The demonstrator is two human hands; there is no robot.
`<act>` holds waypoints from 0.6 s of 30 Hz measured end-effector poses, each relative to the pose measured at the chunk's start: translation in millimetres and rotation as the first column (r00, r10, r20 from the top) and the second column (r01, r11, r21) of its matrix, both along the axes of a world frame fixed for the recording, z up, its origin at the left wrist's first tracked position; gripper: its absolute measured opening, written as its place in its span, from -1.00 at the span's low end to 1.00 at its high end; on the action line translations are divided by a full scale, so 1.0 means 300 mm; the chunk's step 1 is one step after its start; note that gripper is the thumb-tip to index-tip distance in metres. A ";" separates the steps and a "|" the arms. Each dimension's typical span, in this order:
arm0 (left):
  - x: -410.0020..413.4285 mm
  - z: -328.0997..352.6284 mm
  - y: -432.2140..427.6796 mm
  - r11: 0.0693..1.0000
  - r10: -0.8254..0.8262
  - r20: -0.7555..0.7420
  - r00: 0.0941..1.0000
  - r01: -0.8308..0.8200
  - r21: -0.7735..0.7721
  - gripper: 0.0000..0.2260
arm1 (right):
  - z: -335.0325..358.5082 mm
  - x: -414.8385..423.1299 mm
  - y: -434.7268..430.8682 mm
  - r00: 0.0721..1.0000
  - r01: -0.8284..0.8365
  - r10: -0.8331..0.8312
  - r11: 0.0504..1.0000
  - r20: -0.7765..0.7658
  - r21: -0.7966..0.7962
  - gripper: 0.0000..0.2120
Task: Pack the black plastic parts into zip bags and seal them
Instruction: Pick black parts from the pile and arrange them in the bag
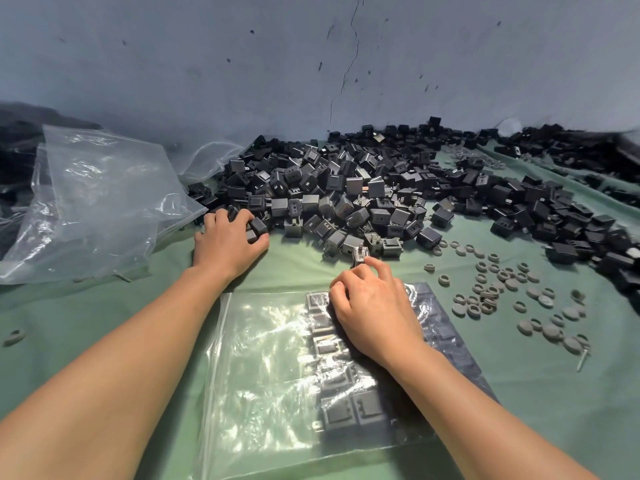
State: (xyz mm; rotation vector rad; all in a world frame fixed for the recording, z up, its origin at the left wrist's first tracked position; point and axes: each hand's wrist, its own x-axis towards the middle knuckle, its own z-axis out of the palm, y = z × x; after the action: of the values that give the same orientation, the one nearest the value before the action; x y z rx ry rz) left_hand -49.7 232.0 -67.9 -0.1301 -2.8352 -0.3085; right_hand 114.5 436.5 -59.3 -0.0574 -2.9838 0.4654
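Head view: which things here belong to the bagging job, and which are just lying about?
For the job: black parts in the pile; part-filled zip bag; left hand gripping a few; right hand pinching one pronged part.
Lying about: grey rings; crumpled clear bag at left; green cloth.

The right hand [375,318] hides some parts [337,414] inside the zip bag [263,358].

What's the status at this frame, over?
Left hand grips parts at pile edge. Right hand, over bag, pinches one part. Bag part-filled. Grey rings lie right, not blocking.
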 end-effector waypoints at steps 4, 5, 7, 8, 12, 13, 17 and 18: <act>0.025 -0.013 -0.002 0.999 -0.035 -0.082 0.996 0.035 -0.002 -0.57 | -0.003 -0.001 0.001 1.000 -0.002 0.002 1.000 -0.007 -0.001 -0.59; 0.030 -0.015 -0.003 0.999 -0.036 -0.097 0.995 0.037 0.002 -0.57 | -0.004 -0.002 0.001 1.000 -0.002 0.002 1.000 -0.009 0.001 -0.59; 0.032 -0.015 -0.004 0.999 -0.038 -0.121 0.992 0.039 0.008 -0.59 | -0.006 -0.003 0.002 1.000 -0.003 0.003 1.000 -0.013 0.006 -0.59; 0.033 -0.015 -0.005 0.999 -0.038 -0.132 0.990 0.039 0.010 -0.60 | -0.007 -0.004 0.003 1.000 -0.002 0.002 1.000 -0.014 0.008 -0.59; 0.049 -0.018 -0.014 0.996 -0.018 -0.152 0.988 0.031 0.087 -0.61 | -0.011 -0.007 0.006 1.000 -0.003 0.003 1.000 -0.023 0.014 -0.59; 0.055 -0.015 -0.018 0.987 -0.007 -0.141 0.990 0.029 0.155 -0.62 | -0.013 -0.007 0.006 1.000 -0.002 0.002 1.000 -0.020 0.012 -0.58; 0.090 0.053 -0.029 0.763 0.024 -0.083 0.996 0.036 0.645 -0.67 | -0.018 -0.013 0.010 0.999 -0.010 0.008 0.998 -0.033 -0.057 -0.62; 0.104 0.084 -0.027 0.621 0.023 -0.055 0.998 0.029 0.783 -0.70 | -0.019 -0.014 0.012 0.998 -0.011 0.004 0.992 -0.057 -0.128 -0.66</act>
State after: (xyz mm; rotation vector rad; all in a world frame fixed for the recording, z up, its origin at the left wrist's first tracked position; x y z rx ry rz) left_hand -18.7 224.0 -42.7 0.0468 -2.3590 -1.4795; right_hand 110.3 440.1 -65.1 -0.0443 -2.8965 0.6483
